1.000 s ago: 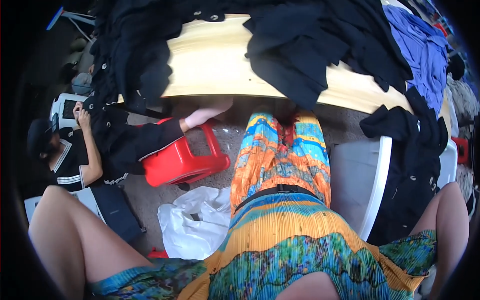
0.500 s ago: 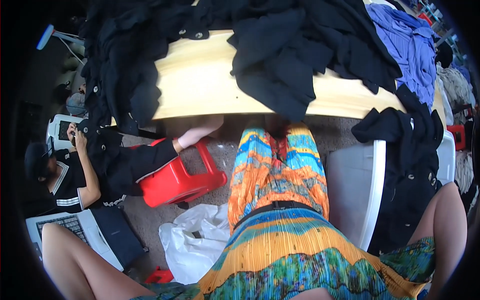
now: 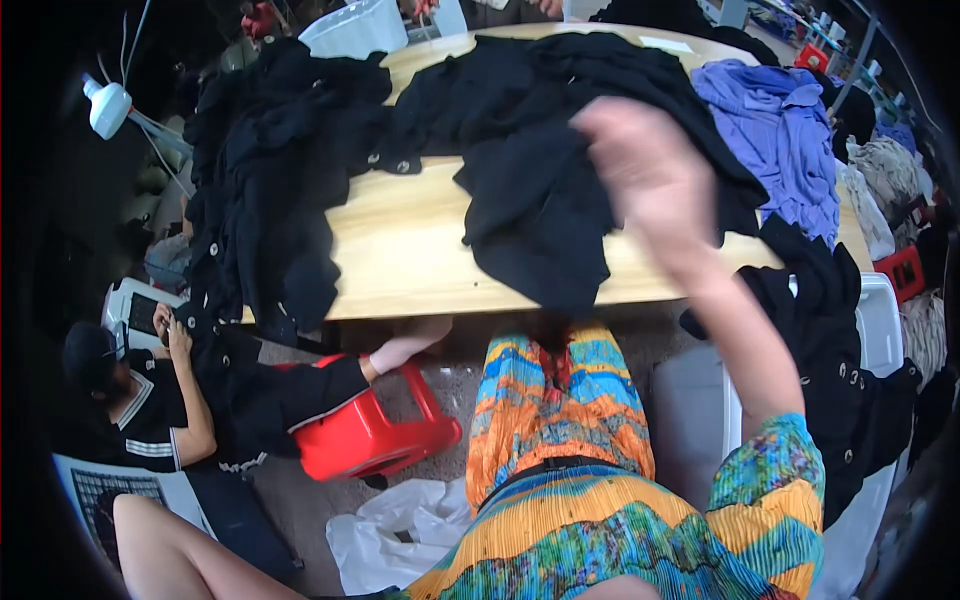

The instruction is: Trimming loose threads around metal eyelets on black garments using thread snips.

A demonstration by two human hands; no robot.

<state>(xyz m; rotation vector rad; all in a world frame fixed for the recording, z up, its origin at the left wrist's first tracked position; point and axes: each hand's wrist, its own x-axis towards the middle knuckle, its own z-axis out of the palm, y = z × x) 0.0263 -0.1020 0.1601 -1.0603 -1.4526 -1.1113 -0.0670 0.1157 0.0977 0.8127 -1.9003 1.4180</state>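
Observation:
My right hand (image 3: pixel 650 165) is raised over the black garments (image 3: pixel 530 110) heaped across the table. It is smeared by motion, so its fingers cannot be made out, nor whether it touches the cloth. Below it, one black piece (image 3: pixel 540 220) hangs over the table's near edge. My left arm (image 3: pixel 170 545) is bent at the lower left, and its hand lies outside the picture. Another black pile (image 3: pixel 270 180) with metal eyelets drapes over the table's left end. Purple garments (image 3: pixel 775 140) lie at the right end.
A pale wooden table (image 3: pixel 400 240) spans the front. Black garments drape over a grey-white bin (image 3: pixel 685 410) at my right. Left of me are a red stool (image 3: pixel 390 435), a white plastic bag (image 3: pixel 400 530) and a seated co-worker (image 3: pixel 150 400) handling black cloth. Another person's hands (image 3: pixel 520 5) show beyond the table.
My right arm has swung from the lower right up over the table. The view has tilted up, showing more of the far side. My left arm stays bent.

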